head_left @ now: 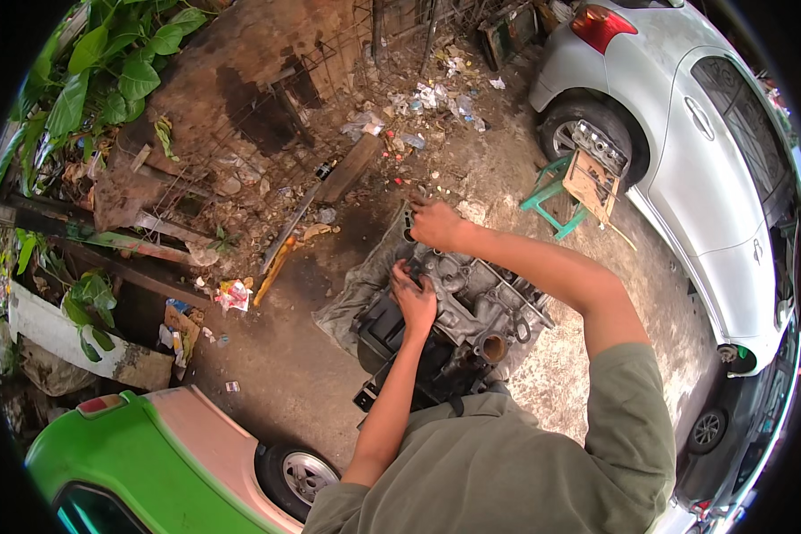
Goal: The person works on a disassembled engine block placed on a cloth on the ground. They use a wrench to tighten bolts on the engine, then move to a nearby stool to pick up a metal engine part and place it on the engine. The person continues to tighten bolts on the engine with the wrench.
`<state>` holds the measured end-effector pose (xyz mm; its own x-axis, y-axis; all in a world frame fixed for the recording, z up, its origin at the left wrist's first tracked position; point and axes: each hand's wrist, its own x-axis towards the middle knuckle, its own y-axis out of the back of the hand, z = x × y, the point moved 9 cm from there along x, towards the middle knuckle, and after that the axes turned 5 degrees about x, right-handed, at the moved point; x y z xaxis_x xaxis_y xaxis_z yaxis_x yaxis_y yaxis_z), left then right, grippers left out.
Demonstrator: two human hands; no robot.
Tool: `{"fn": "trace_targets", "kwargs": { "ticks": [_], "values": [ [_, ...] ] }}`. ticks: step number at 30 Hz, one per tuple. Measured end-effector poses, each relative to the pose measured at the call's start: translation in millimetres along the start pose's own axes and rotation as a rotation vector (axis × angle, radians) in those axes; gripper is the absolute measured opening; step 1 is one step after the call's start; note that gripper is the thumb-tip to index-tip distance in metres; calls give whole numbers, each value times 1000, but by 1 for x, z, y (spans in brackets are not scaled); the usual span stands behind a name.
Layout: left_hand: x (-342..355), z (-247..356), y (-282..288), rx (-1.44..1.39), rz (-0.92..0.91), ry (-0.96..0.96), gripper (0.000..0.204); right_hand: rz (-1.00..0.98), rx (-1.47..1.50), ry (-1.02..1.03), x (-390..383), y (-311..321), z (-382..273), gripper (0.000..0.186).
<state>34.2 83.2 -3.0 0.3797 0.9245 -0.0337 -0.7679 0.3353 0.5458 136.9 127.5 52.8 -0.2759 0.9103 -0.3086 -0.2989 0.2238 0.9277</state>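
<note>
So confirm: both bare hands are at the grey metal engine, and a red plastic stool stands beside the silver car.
The plastic stool is green, not red, as the head view shows. It stands beside the silver car, and the bare left hand and right hand are at the grey metal engine.

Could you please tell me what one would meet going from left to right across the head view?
White board, red-and-white wrapper, yellow-orange stick, wooden plank, left hand, engine's round pipe opening, green stool, silver car's side window.
</note>
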Motion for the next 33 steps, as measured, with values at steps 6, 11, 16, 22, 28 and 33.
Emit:
{"fn": "trace_targets", "kwargs": {
  "ticks": [6,11,16,22,28,33],
  "values": [
    [-1,2,-7,-3,7,7,43,89,-59,49,-8,-4,-1,15],
    [-1,1,-10,-16,-82,46,44,112,-76,145,-7,-11,-8,15],
    [-1,0,-8,-43,-85,67,44,203,-3,67,-13,1,1,13],
    [-1,-1,-7,-25,-54,38,43,-38,351,-340,-35,-15,21,9],
    [1,-2,-7,-80,-67,27,42,137,852,-660,-81,-49,11,24],
    [0,-1,-7,-63,-84,22,41,303,1194,-624,-93,-60,0,26]
  ]
}}
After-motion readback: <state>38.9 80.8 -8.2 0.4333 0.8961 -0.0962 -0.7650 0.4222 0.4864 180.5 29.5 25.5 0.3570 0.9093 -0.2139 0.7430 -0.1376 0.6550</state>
